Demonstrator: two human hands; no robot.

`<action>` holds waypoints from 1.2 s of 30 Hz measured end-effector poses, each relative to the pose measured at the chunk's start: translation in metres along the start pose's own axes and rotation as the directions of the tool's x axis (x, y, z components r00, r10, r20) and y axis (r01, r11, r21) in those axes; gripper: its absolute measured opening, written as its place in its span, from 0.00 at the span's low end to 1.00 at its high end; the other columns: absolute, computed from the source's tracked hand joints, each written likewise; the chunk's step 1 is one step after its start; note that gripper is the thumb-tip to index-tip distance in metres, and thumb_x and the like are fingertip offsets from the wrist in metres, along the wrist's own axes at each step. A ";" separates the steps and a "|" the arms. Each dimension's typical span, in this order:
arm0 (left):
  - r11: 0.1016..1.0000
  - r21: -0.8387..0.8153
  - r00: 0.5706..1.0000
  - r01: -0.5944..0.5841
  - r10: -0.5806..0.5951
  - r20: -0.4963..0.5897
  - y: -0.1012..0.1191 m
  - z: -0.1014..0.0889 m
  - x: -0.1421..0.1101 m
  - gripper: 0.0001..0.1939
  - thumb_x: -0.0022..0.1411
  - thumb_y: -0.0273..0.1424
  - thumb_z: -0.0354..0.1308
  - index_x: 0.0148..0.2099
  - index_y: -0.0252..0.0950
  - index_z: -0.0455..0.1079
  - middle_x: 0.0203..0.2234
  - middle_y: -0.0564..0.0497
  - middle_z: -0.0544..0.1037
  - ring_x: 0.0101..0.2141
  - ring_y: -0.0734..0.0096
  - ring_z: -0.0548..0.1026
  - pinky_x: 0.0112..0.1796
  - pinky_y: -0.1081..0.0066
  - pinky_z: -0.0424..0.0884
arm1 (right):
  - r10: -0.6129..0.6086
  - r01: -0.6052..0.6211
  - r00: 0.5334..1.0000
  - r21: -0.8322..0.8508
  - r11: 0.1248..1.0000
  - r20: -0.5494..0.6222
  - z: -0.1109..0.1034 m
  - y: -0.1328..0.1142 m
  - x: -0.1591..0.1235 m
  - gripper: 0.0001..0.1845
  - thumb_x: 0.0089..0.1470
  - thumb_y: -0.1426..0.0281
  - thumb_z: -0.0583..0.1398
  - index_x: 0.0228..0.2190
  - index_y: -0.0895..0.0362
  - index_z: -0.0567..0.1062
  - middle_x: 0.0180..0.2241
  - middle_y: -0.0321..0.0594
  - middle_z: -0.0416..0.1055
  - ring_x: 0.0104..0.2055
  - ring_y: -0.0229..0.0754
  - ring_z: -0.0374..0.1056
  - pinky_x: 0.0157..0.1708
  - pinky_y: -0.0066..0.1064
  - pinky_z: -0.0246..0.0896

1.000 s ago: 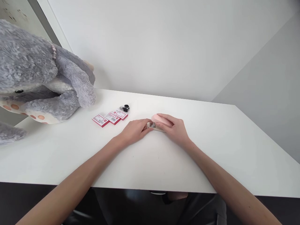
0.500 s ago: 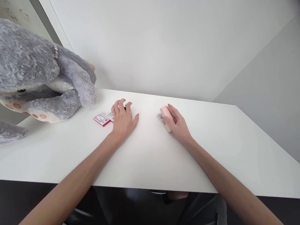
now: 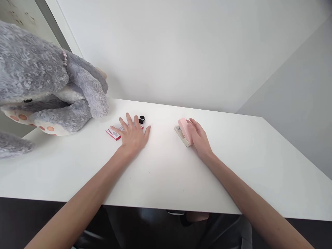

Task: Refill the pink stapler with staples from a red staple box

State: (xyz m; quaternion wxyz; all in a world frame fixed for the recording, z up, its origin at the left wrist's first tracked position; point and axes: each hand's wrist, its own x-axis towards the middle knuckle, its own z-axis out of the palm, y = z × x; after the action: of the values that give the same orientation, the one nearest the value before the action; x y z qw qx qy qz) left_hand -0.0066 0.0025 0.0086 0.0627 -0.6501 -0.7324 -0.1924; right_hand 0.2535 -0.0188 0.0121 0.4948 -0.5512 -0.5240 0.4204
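Observation:
My left hand is spread flat over small red-and-white boxes, its fingers apart and hiding much of them. Just beyond its index finger lies a small black object with a shiny metal part, perhaps a staple remover. My right hand holds a stapler along its right side, thumb and fingers against the pink top. The stapler's cream base is swung apart from the top, and a printed label shows at its far end.
A large grey plush toy with a bead string sits on the left of the white table. Behind the table rises a white wall. The table's near edge runs just above my lap.
My left hand has lowered and spread its fingers over the boxes, uncovering the black object. My right thumb has shifted from the stapler's inner side to its right edge, showing more pink.

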 end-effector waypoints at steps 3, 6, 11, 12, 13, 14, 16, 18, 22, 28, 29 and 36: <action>0.999 -0.015 0.999 -0.036 0.036 -0.002 0.000 0.004 -0.001 0.36 0.74 0.44 0.46 0.73 0.22 0.57 0.73 0.19 0.55 0.72 0.17 0.51 0.63 0.16 0.39 | 0.017 -0.017 1.000 -0.035 0.999 -0.015 0.000 0.001 0.001 0.36 0.66 0.43 0.57 0.68 0.41 0.67 0.73 0.35 0.62 0.74 0.53 0.60 0.72 0.50 0.60; 0.998 -0.027 0.998 -0.065 0.065 0.001 0.002 0.005 -0.004 0.35 0.74 0.40 0.44 0.74 0.22 0.54 0.72 0.18 0.56 0.73 0.19 0.51 0.63 0.16 0.38 | 0.016 -0.017 1.000 -0.054 0.998 -0.023 0.000 0.001 0.001 0.35 0.66 0.43 0.57 0.68 0.41 0.68 0.73 0.36 0.62 0.73 0.54 0.61 0.72 0.50 0.61; 0.993 -0.071 0.991 -0.098 0.104 0.086 0.010 -0.001 -0.008 0.38 0.75 0.38 0.43 0.78 0.20 0.44 0.74 0.18 0.53 0.74 0.21 0.49 0.64 0.17 0.38 | 0.021 -0.022 1.000 -0.062 0.998 -0.022 0.000 0.002 0.001 0.35 0.66 0.42 0.56 0.68 0.41 0.67 0.73 0.36 0.62 0.73 0.53 0.62 0.71 0.50 0.63; 0.991 -0.085 0.989 -0.106 0.114 0.095 0.012 -0.002 -0.009 0.39 0.75 0.38 0.42 0.79 0.20 0.41 0.74 0.18 0.53 0.74 0.22 0.49 0.64 0.18 0.38 | 0.024 -0.025 0.999 -0.068 0.997 -0.025 0.000 0.002 0.002 0.35 0.66 0.42 0.56 0.68 0.41 0.68 0.73 0.36 0.62 0.73 0.53 0.62 0.71 0.49 0.63; 0.988 -0.100 0.987 -0.115 0.125 0.101 0.013 -0.003 -0.010 0.39 0.75 0.37 0.42 0.79 0.21 0.39 0.74 0.19 0.52 0.74 0.23 0.49 0.65 0.19 0.38 | 0.028 -0.030 0.999 -0.070 0.997 -0.026 0.000 0.002 0.002 0.35 0.65 0.42 0.56 0.67 0.41 0.68 0.73 0.36 0.62 0.73 0.54 0.62 0.71 0.50 0.62; 0.986 -0.116 0.985 -0.122 0.134 0.104 0.014 -0.003 -0.011 0.39 0.76 0.36 0.42 0.79 0.21 0.37 0.75 0.19 0.52 0.75 0.25 0.48 0.66 0.20 0.39 | 0.032 -0.034 0.999 -0.068 0.997 -0.027 0.000 0.002 0.002 0.35 0.65 0.41 0.56 0.67 0.41 0.68 0.73 0.36 0.62 0.73 0.54 0.62 0.71 0.50 0.62; 0.979 -0.156 0.983 -0.133 0.150 0.106 0.016 -0.001 -0.013 0.38 0.76 0.35 0.42 0.80 0.23 0.35 0.76 0.20 0.48 0.75 0.27 0.46 0.67 0.23 0.40 | 0.033 -0.035 0.999 -0.057 0.998 -0.027 0.001 0.002 0.002 0.36 0.65 0.42 0.57 0.68 0.42 0.68 0.73 0.37 0.63 0.72 0.54 0.63 0.70 0.51 0.62; 0.967 -0.202 0.980 -0.155 0.176 0.093 0.017 0.002 -0.015 0.38 0.76 0.33 0.41 0.80 0.25 0.34 0.77 0.22 0.45 0.76 0.29 0.43 0.68 0.25 0.41 | 0.029 -0.031 0.999 -0.059 0.998 -0.020 0.001 0.002 0.002 0.37 0.65 0.42 0.57 0.68 0.42 0.67 0.72 0.38 0.63 0.72 0.54 0.63 0.70 0.51 0.63; 0.939 -0.266 0.970 -0.217 0.237 0.047 0.021 0.005 -0.020 0.38 0.76 0.31 0.42 0.80 0.31 0.33 0.78 0.25 0.42 0.76 0.30 0.41 0.68 0.26 0.41 | 0.029 -0.030 0.999 -0.072 0.997 -0.016 0.001 0.001 0.002 0.35 0.66 0.42 0.56 0.68 0.41 0.68 0.73 0.37 0.63 0.72 0.54 0.63 0.70 0.50 0.63; 0.909 -0.314 0.948 -0.272 0.309 0.074 0.027 0.001 -0.024 0.36 0.76 0.31 0.42 0.80 0.34 0.35 0.78 0.26 0.39 0.76 0.33 0.43 0.69 0.27 0.42 | 0.035 -0.037 0.999 -0.091 0.995 -0.024 0.001 0.000 0.002 0.34 0.66 0.42 0.56 0.67 0.42 0.68 0.73 0.36 0.62 0.73 0.53 0.61 0.71 0.49 0.61; 0.900 -0.325 0.940 -0.291 0.332 0.078 0.028 0.000 -0.025 0.36 0.76 0.31 0.42 0.80 0.35 0.35 0.78 0.27 0.40 0.77 0.35 0.44 0.69 0.28 0.42 | 0.030 -0.032 0.999 -0.101 0.994 -0.021 0.001 0.000 0.002 0.35 0.66 0.42 0.55 0.67 0.41 0.67 0.73 0.36 0.62 0.73 0.53 0.61 0.71 0.49 0.62; 0.812 -0.376 0.841 -0.446 0.524 0.134 0.032 -0.005 -0.027 0.31 0.75 0.28 0.40 0.76 0.31 0.43 0.73 0.30 0.60 0.75 0.47 0.55 0.72 0.36 0.45 | 0.017 -0.019 1.000 -0.071 0.997 -0.026 0.002 0.001 0.002 0.33 0.66 0.44 0.57 0.66 0.42 0.68 0.71 0.37 0.65 0.73 0.52 0.63 0.71 0.49 0.62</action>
State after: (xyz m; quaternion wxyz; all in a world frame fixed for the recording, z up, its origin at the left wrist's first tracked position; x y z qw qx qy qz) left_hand 0.0282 -0.0212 0.0103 -0.0856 -0.8351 -0.5001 -0.2127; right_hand 0.2514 -0.0169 0.0108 0.4776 -0.5786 -0.5272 0.3989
